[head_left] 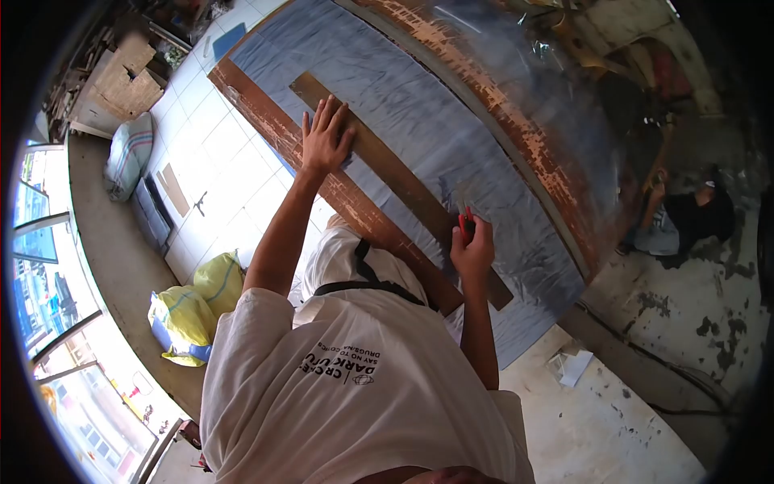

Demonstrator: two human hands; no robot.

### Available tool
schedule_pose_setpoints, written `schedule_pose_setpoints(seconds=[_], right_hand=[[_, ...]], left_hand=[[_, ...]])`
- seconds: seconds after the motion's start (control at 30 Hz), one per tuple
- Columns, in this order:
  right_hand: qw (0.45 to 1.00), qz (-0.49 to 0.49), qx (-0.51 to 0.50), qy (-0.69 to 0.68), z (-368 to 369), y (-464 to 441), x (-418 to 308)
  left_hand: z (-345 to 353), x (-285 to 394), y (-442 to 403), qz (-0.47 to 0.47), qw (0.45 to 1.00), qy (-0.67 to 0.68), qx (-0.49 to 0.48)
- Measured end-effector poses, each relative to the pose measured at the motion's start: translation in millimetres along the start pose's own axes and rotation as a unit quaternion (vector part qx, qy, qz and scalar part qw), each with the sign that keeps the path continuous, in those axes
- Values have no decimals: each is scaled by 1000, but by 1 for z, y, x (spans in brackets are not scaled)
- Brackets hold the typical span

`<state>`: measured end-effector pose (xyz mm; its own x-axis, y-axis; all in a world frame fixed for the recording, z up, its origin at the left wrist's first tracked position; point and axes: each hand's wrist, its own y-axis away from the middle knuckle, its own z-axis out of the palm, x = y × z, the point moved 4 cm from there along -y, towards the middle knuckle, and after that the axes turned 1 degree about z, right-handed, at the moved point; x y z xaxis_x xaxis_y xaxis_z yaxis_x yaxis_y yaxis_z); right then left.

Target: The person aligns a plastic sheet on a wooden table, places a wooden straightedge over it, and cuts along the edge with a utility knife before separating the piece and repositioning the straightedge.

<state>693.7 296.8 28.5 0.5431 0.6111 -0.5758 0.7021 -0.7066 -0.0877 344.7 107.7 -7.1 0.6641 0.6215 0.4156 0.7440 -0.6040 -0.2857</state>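
Note:
A long, narrow wooden board [395,179] lies diagonally over a blue-grey sheet [451,137] that covers a wide surface with worn brown wooden edges. My left hand [325,141] rests near the board's upper end, palm down with the fingers apart. Closed around a small red tool [466,224], my right hand [473,248] is beside the board's lower part. The tool's thin tip points at the sheet; its exact kind is hard to make out.
Another person [685,218] crouches at the right. Yellow sacks [193,306], a white sack [129,156] and a dark flat case [153,211] are at the left. A paper scrap [573,368] lies at the lower right, near cables [645,352] along the floor.

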Motion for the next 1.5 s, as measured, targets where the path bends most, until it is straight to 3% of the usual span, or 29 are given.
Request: schedule_pose_setpoints(seconds=[0.2,0.43,0.8,1.2,1.5], right_hand=[[992,-46,-109,30,-3,6,-14],[987,-68,-135,57,0,10,-12],[989,-35,-131,63,8,14,-10],[990,-116,-52,57,17,21,-1],[989,-128,-49,48,14,20,-5]], left_hand=[[7,-2,3,10,1000,-16,-16],[6,-2,2,6,1000,-18,-10],[5,-4,1,-7,1000,-25,-13],[2,-5,-1,-17,999,-4,-28],[5,-4,-2,-3,999,-15,-42]])
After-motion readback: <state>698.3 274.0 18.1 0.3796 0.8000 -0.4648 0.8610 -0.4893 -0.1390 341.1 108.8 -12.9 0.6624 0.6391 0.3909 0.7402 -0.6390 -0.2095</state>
